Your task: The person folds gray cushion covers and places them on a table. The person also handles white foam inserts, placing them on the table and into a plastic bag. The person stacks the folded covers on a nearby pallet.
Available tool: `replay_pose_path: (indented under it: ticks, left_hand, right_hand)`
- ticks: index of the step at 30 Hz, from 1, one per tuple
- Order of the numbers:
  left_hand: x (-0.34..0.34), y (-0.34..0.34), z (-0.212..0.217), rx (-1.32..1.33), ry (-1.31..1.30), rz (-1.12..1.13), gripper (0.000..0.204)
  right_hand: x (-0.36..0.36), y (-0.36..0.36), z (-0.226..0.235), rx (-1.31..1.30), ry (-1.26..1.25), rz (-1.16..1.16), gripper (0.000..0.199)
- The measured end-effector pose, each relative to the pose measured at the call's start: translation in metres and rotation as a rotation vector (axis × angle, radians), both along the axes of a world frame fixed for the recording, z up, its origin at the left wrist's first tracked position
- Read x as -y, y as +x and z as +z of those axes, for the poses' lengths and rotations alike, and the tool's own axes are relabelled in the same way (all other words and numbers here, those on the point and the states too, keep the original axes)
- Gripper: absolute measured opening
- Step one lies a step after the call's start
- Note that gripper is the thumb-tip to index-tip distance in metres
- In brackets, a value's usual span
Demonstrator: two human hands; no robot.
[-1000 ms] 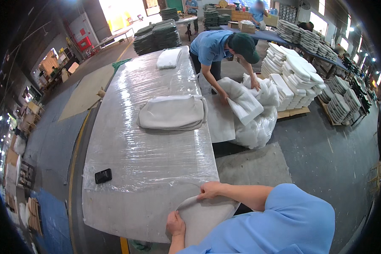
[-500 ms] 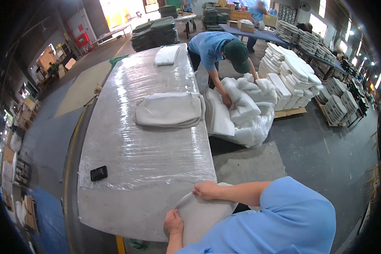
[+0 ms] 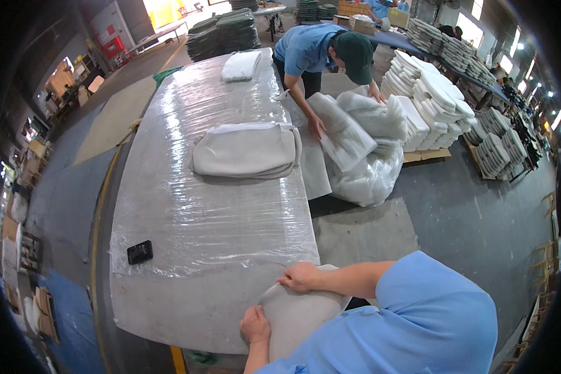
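A pale grey cushion cover with a rounded outline lies over the near right corner of the plastic-covered table, partly hidden by my body. My left hand is closed on its left edge. Farther up, my right hand is closed on the far edge, its thumb and fingers pinching the fabric. Between both hands the edge runs slightly curved. Beyond them, a neat stack of similar grey pieces sits at the middle of the table.
A black box-like device lies on the table's left side, and a folded white pad at its far end. Across the right side, a co-worker bends over plastic-wrapped white padding. White cushions are stacked behind.
My hands keep their grip on the cover with barely any shift. The co-worker has lifted and turned a sheet of white padding toward the table. The whole view has shifted slightly.
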State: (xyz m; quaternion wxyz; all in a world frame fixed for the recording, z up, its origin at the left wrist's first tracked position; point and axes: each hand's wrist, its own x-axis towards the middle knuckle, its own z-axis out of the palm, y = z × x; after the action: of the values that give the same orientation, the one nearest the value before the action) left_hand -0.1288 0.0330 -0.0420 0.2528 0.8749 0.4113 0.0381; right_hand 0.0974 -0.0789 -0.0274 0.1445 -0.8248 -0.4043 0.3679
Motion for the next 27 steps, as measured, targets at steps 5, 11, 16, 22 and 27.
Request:
replay_pose_path:
  ticks: [5,11,16,22,27]
  left_hand:
    - [-0.001,0.002,0.001,0.045,0.024,-0.006,0.031]
    - [0.001,0.002,0.001,0.057,-0.002,-0.013,0.035]
    - [0.002,0.001,-0.001,0.065,0.004,-0.036,0.036]
    - [0.007,0.001,-0.001,0.032,0.056,-0.023,0.035]
    - [0.009,0.000,0.001,0.071,0.023,-0.025,0.033]
  right_hand:
    - [0.000,0.003,-0.004,0.017,0.016,0.027,0.058]
    - [0.003,0.003,0.001,0.015,0.025,0.031,0.057]
    - [0.004,0.004,0.006,0.007,-0.008,0.053,0.056]
    - [0.009,0.003,0.010,-0.002,0.035,0.029,0.054]
    - [0.013,0.002,0.015,0.000,0.069,0.033,0.051]
